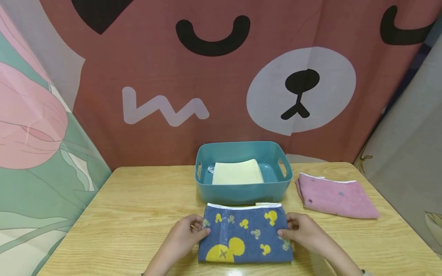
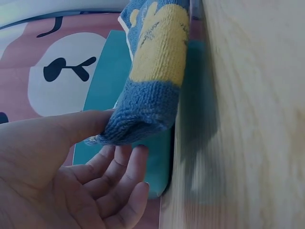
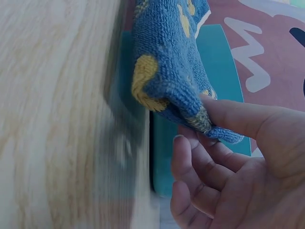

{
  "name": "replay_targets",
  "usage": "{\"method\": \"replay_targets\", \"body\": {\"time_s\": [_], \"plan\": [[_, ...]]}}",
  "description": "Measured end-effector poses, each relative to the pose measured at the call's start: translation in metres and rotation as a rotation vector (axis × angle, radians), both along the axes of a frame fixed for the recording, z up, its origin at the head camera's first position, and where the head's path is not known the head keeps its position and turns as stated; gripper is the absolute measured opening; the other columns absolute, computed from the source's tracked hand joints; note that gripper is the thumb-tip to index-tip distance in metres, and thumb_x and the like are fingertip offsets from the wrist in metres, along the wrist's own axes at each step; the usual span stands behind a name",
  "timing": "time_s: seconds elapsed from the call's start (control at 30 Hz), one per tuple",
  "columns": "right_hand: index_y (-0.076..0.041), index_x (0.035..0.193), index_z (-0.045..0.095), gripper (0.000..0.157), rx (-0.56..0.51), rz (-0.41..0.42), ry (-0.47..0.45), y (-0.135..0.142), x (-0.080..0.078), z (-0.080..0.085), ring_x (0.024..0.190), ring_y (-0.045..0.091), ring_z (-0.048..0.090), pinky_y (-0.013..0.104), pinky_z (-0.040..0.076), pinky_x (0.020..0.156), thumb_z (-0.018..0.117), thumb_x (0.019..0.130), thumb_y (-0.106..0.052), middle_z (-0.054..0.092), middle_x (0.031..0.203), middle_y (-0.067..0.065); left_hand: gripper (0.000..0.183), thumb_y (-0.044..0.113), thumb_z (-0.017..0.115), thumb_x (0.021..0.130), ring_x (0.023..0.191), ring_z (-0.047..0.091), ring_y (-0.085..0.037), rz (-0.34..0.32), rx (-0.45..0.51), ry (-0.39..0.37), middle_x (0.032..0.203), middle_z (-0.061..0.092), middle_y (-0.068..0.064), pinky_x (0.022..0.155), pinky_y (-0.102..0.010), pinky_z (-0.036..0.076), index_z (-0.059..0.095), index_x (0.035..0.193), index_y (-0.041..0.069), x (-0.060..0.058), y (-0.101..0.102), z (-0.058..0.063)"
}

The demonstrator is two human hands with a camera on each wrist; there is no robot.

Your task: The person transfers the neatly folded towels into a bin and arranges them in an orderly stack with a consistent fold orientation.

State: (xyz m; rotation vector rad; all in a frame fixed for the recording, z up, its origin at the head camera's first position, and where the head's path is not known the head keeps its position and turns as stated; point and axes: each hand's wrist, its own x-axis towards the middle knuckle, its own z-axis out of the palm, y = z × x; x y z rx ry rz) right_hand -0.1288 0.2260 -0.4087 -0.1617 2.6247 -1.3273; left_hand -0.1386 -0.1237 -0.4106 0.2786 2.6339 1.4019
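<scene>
A folded blue towel [image 1: 252, 245] with yellow mouse-head patterns and a white top edge is held between both hands in front of the basket. My left hand [image 1: 186, 234] pinches its left side, thumb on the front face and fingers behind. On the opposite side my right hand [image 1: 305, 232] pinches the edge in the same way. Both wrist views show the towel's folded layers, the left end [image 2: 147, 102] and the right end [image 3: 174, 81], between thumb and fingers. In those views its lower fold appears close to the tabletop; whether it touches cannot be told.
Behind the towel stands a teal basket [image 1: 241, 194] with handle holes. Inside it lie a folded pale yellow cloth [image 1: 237, 173] and a small clear crumpled piece [image 1: 211, 169]. To the right, a folded pink towel [image 1: 340, 197] rests on the wooden table [image 1: 138, 214]. Printed curtains surround the table.
</scene>
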Motion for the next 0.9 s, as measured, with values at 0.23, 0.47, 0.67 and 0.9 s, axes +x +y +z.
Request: {"method": "replay_targets", "body": {"time_s": [0.23,0.47,0.67,0.9], "plan": [[-0.002,0.093,0.063,0.024,0.016,-0.074,0.055,-0.004,0.003,0.007,0.073,0.019,0.050,0.028,0.045,0.060,0.080,0.083,-0.016,0.056,0.080,0.004,0.029,0.021,0.078,0.086,0.077,0.059,-0.014,0.047,0.052,0.026,0.087,0.061,-0.001,0.062,-0.026,0.051,0.067,0.105,0.001,0.000,0.004,0.003],[-0.002,0.097,0.067,0.024,0.052,-0.120,0.130,-0.006,0.004,0.011,0.077,0.016,0.055,0.029,0.048,0.066,0.080,0.083,-0.016,0.060,0.082,0.001,0.030,0.022,0.078,0.086,0.080,0.058,-0.015,0.089,0.078,0.036,0.088,0.061,-0.002,0.066,-0.027,0.051,0.067,0.106,0.002,0.000,0.007,0.007],[-0.002,0.102,0.067,0.027,0.064,-0.166,0.165,-0.007,0.005,0.015,0.082,0.015,0.058,0.031,0.050,0.070,0.080,0.084,-0.017,0.064,0.084,0.001,0.031,0.021,0.078,0.087,0.084,0.059,-0.016,0.118,0.099,0.045,0.091,0.062,-0.002,0.069,-0.027,0.052,0.067,0.109,0.002,0.001,0.010,0.010],[0.001,0.106,0.067,0.030,0.032,-0.203,0.203,-0.010,0.004,0.019,0.081,0.015,0.060,0.029,0.051,0.070,0.079,0.085,-0.016,0.065,0.086,0.002,0.029,0.021,0.076,0.088,0.083,0.059,-0.017,0.167,0.133,0.052,0.092,0.062,-0.003,0.069,-0.028,0.051,0.067,0.109,0.004,0.003,0.011,0.016]]}}
